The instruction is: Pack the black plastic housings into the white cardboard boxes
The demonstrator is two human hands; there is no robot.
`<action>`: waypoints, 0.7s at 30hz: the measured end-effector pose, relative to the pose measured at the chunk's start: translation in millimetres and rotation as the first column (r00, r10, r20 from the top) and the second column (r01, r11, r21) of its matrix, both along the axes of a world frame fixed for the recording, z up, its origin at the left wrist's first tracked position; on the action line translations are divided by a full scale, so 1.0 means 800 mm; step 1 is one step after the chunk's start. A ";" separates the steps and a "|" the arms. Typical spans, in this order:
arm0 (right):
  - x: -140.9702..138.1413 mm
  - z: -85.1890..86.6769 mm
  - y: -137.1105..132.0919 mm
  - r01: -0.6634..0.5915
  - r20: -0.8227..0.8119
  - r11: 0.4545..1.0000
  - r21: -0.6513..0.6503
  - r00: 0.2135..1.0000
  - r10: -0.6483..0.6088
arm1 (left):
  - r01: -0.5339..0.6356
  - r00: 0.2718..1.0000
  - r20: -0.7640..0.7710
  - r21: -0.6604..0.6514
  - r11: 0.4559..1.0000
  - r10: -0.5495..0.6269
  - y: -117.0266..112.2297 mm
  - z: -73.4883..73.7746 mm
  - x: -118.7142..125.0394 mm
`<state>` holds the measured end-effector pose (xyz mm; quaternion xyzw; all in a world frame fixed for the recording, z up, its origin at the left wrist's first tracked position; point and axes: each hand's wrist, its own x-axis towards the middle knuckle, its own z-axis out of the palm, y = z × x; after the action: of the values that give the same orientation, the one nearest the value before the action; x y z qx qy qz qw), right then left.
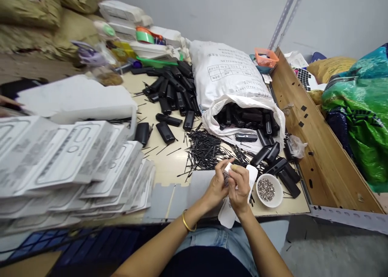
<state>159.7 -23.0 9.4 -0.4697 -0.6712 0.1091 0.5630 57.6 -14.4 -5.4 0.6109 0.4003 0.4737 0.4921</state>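
Observation:
Both my hands meet over the table's front edge. My left hand (216, 185) is closed in a pinch on a small dark part pressed against a white card sleeve (228, 215). My right hand (239, 188) is wrapped round the same white sleeve, thumb on top. Just right of my hands stands a small white bowl (273, 200) of tiny metal pieces. Behind them lies a heap of thin black pins (209, 147) and several loose black plastic casings (280, 168).
A white sack (224, 73) full of black casings lies open at the back right. Stacks of printed white sleeves (69, 164) fill the left. More black casings (174, 91) lie mid-table. A wooden side board (321, 147) borders the right, with a green bag (360, 107) beyond.

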 end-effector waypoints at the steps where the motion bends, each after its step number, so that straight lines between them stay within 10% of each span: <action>1: -0.001 -0.007 -0.001 -0.006 0.008 1.000 0.017 1.000 0.006 | -0.003 1.000 -0.024 0.013 1.000 0.004 0.002 -0.001 0.001; 7: 0.021 -0.026 0.001 0.000 -0.142 0.959 -0.284 0.989 -0.042 | -0.085 0.832 -0.535 0.138 0.987 0.147 0.041 0.060 -0.051; 9: 0.034 -0.024 0.003 0.030 -0.218 0.933 -0.358 0.969 -0.115 | -0.250 0.654 -0.650 0.297 0.922 0.387 0.055 0.109 -0.103; 12: 0.052 -0.017 0.005 0.056 -0.259 0.899 -0.435 0.948 -0.184 | -0.490 0.231 -0.677 0.539 0.685 0.699 0.068 0.180 -0.190; 16: 0.084 -0.016 0.001 0.088 -0.162 0.874 -0.478 0.969 -0.187 | -0.549 -0.112 -0.674 0.654 0.520 0.730 0.063 0.221 -0.254; 18: 0.107 -0.023 -0.006 0.148 -0.039 0.860 -0.489 0.981 -0.190 | -0.480 -0.101 -0.615 0.719 0.503 0.782 0.061 0.208 -0.245; 21: 0.142 -0.042 -0.022 0.301 0.217 0.823 -0.481 0.951 -0.220 | -0.291 0.219 -0.627 0.689 0.664 0.747 0.074 0.157 -0.188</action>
<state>273.3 -40.3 -24.3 -0.6957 -0.5885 0.1682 0.3759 -92.4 44.9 120.1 0.6734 0.6635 0.2956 -0.1376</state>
